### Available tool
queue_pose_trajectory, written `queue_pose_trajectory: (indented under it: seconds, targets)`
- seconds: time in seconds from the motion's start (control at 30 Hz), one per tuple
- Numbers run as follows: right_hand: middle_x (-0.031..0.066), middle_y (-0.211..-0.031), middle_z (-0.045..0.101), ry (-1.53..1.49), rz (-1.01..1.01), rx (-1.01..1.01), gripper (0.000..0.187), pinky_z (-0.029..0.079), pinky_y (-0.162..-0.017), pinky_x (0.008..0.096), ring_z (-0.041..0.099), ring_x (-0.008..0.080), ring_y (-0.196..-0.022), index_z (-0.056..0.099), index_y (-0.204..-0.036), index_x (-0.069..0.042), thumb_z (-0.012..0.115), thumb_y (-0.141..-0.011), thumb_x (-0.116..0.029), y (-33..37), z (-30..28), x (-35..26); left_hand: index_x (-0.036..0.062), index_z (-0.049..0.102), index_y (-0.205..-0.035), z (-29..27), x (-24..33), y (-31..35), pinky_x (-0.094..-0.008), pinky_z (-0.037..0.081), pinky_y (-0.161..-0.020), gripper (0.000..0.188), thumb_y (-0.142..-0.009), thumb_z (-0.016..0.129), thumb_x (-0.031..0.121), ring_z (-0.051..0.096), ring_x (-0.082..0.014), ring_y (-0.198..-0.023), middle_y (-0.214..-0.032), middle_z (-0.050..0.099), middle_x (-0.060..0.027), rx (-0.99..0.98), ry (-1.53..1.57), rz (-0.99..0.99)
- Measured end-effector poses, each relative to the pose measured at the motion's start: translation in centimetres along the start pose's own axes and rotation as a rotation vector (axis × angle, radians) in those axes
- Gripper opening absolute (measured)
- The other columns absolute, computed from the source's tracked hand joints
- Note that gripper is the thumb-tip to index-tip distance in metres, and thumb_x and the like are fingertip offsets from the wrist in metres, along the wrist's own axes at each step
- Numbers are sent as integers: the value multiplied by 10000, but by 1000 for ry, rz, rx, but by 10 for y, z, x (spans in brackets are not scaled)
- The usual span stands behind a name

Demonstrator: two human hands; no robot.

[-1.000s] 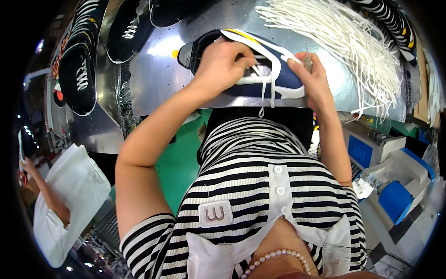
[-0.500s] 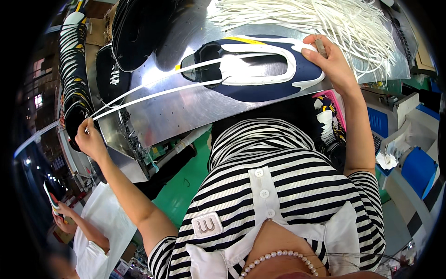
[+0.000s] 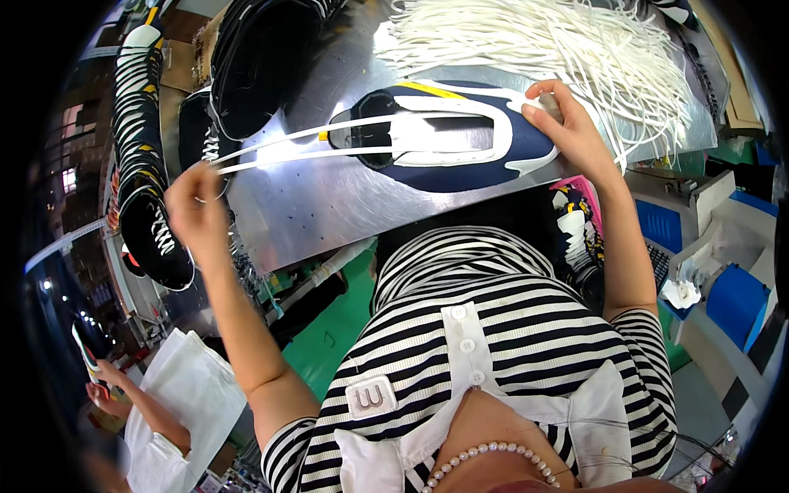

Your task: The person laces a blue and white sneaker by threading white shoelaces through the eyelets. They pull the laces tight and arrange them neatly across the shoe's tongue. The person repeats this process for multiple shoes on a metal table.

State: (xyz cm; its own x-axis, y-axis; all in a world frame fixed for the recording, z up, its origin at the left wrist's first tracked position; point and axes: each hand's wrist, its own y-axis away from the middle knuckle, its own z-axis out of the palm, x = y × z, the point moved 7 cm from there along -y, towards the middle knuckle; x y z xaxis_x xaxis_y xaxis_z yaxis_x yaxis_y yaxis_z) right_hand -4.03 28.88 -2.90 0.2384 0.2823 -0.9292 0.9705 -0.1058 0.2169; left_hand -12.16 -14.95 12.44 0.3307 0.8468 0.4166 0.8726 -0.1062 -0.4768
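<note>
A navy shoe upper (image 3: 448, 178) with white trim and a yellow stripe lies on the metal table, its toe to the right. Two strands of a white shoelace (image 3: 300, 134) run from its eyelet area out to the left. My left hand (image 3: 200, 215), slightly blurred, is closed on the far ends of those strands, beside the dark uppers. At the toe, my right hand (image 3: 573, 131) grips the upper between thumb and fingers. A wrap around one finger of that hand is partly visible.
Behind the upper spreads a big heap of loose white laces (image 3: 534, 37) on the metal table (image 3: 329, 215). Black uppers (image 3: 263, 70) and a long nested row of uppers (image 3: 138, 107) stand at left. A pink bin (image 3: 589, 197) holds more uppers. Another person's hands (image 3: 107, 386) hold a shoe.
My left hand has come right toward the upper, so the lace strands span a shorter distance. The upper and my right hand sit slightly further left and nearer in view.
</note>
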Motion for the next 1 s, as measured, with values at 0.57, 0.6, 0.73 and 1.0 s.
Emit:
queue_pose_trajectory:
  seconds: [0.57, 0.6, 0.73, 1.0]
  targets:
    - [-58, -769, 576, -629, -41, -74, 148, 392, -581, 179, 489, 21, -662, 648, -1006, -25, 652, -917, -142, 14, 69, -41, 56, 691, -879, 147, 190, 27, -353, 443, -853, 121, -769, 742, 54, 552, -250, -986, -1042, 656, -61, -345, 495, 332]
    - [-53, -763, 575, -726, 10, -122, 135, 390, -575, 179, 484, 20, -658, 642, -992, -24, 646, -918, -138, 14, 76, -40, 34, 679, -920, 143, 185, 26, -336, 456, -814, 164, -775, 748, 67, 577, -251, -924, -1013, 653, -78, -284, 468, 369]
    - [-30, -762, 605, -626, 33, 87, 132, 403, -560, 187, 502, 28, -641, 624, -987, -24, 644, -915, -132, 8, 58, -30, -40, 641, -1058, 121, 158, 44, -371, 487, -812, 330, -817, 752, 155, 610, -279, -917, -992, 644, -148, -416, 285, 386]
    - [105, -845, 714, -352, -35, 124, 327, 495, -616, 267, 651, 121, -710, 564, -1117, -18, 708, -844, -124, 4, 74, -32, 5, 661, -1095, 211, 122, 66, -258, 482, -749, 477, -927, 627, 450, 614, -127, -826, -959, 682, -85, -1204, 901, -801]
